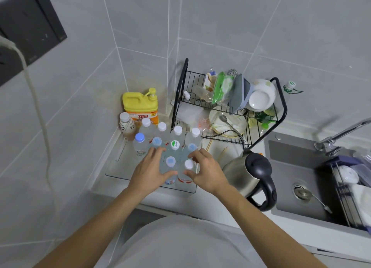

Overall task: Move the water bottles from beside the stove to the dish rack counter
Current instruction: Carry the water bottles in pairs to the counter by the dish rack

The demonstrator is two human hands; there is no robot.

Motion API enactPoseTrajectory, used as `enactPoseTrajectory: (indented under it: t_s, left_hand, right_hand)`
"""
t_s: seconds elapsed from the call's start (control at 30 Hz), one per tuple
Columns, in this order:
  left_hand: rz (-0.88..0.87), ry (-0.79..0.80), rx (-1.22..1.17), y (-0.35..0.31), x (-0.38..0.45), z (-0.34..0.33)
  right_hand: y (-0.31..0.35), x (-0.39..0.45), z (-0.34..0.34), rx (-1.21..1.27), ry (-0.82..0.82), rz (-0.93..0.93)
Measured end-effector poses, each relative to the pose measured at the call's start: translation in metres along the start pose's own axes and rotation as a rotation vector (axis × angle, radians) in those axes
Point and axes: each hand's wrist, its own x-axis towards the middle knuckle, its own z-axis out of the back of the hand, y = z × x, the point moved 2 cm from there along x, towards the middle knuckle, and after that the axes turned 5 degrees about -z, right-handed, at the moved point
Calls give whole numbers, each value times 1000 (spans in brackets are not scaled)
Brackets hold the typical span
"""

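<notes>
Both hands are curled round the two nearest water bottles at the front edge of the worktop: the left hand (149,170) is wrapped on the blue-capped bottle (170,161), thumb in front and fingers behind, and the right hand (206,172) is closed likewise on the white-capped bottle (188,164) beside it. The two are held low on their bodies and side by side, probably so that each can be stood upright without tipping its neighbours. Whether they are being set down or merely steadied cannot be told. Just to the right, a steel kettle (244,175) is stood close, which leaves little room on that side. Behind the held pair, the other water bottles (175,136) are packed upright in rows, touching or nearly so, toward the back left corner of the worktop. By this the task is judged mostly done, with the cluster kept tight to save space. Further back, a tea bottle (126,124) and a yellow detergent jug (140,107) are kept against the wall corner, out of the way. At the rear, the dish rack (281,107) is filled with plates and bowls, so the bottles are grouped on the worktop beside it.
</notes>
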Motion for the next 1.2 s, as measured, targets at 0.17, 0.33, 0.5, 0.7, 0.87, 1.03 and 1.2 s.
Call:
enactPoseTrajectory:
  t_s: [0.17,0.33,0.5,0.7,0.87,1.03,1.2]
  left_hand:
    - [-106,-123,154,-9,-1,38]
    - [-238,-154,301,-23,12,66]
    - [-387,-121,323,-51,30,72]
    - [-631,33,276,-116,35,39]
    - [-808,123,275,-196,3,5]
    - [-982,184,260,-292,-51,-59]
    - [-1120,275,218,-396,-134,-150]
  right_hand:
    - [5,-2,19,16,-133,-2]
    - [17,-1,36,-101,-239,11]
    - [26,-26,49,-117,-341,-64]
    - [6,-101,62,-157,-463,-305]
    - [-25,-193,84,-134,-602,-469]
    - [-69,-309,111,-95,-724,-632]
    - [-123,-449,132,-97,-799,-781]
